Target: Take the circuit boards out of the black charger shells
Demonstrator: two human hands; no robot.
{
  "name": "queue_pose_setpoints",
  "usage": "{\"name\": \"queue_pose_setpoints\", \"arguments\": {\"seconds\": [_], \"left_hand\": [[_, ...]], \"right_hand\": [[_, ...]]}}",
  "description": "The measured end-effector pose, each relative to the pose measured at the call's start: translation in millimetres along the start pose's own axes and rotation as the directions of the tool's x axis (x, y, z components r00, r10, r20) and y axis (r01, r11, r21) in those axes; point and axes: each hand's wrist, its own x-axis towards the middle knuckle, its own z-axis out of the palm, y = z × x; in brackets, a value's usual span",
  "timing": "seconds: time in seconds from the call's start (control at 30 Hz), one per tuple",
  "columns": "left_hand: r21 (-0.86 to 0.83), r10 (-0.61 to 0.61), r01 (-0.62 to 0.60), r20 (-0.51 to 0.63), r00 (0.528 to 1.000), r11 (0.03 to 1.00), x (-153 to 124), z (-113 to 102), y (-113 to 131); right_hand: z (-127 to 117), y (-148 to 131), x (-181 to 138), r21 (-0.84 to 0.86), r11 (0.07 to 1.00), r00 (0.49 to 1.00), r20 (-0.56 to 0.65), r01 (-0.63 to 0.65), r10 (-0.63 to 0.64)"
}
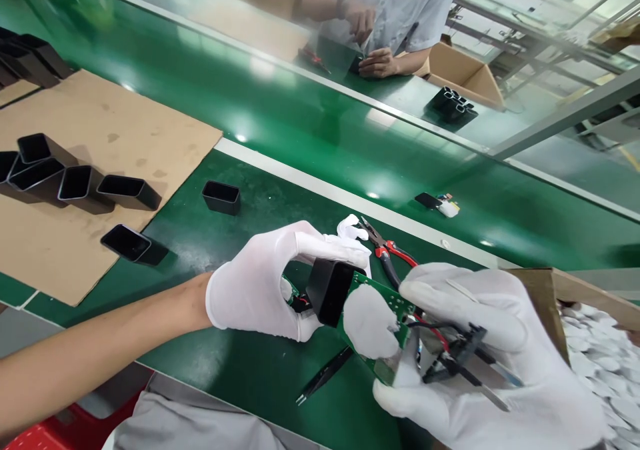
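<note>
My left hand (280, 280), in a white glove, is closed around a black rectangular plastic case (327, 290) whose open end faces right. In my right hand (480, 343), also gloved, a green circuit board (383, 297) is gripped by its edges. A flat white putty-like pad (370, 321) covers much of the board. The board's left edge is at the case's mouth; I cannot tell whether it is inside. Red and black wires run from the board to a black part with metal prongs (463, 363) lying against my right palm. Part of another green board (290, 293) shows behind my left fingers.
Red-handled pliers (387, 250) and black tweezers (325, 373) lie near my hands. Black cases (80, 190) stand on cardboard (150, 123) at left. A box of white pads (595, 350) is at right. A small assembly (440, 203) lies on the belt. Another person's hands (377, 62) work opposite.
</note>
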Motion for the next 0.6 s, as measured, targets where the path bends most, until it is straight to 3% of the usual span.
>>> {"name": "queue_pose_setpoints", "arguments": {"seconds": [0.17,0.4,0.6], "left_hand": [[0.030,0.003,-0.003,-0.009,1.000,1.000,-0.2,0.8,1.6],[-0.052,0.044,-0.043,0.019,0.999,0.998,1.9,1.7,-2.5],[-0.007,0.091,-0.091,-0.014,0.996,0.996,2.0,2.3,-1.5]], "right_hand": [[2.8,3.4,5.3,0.008,0.997,0.996,0.037,0.079,-0.079],[2.7,6.5,-4.8,-0.006,1.000,0.998,0.066,0.014,-0.014],[5.4,3.0,-7.2,-0.041,0.999,0.999,0.045,-0.012,0.014]]}}
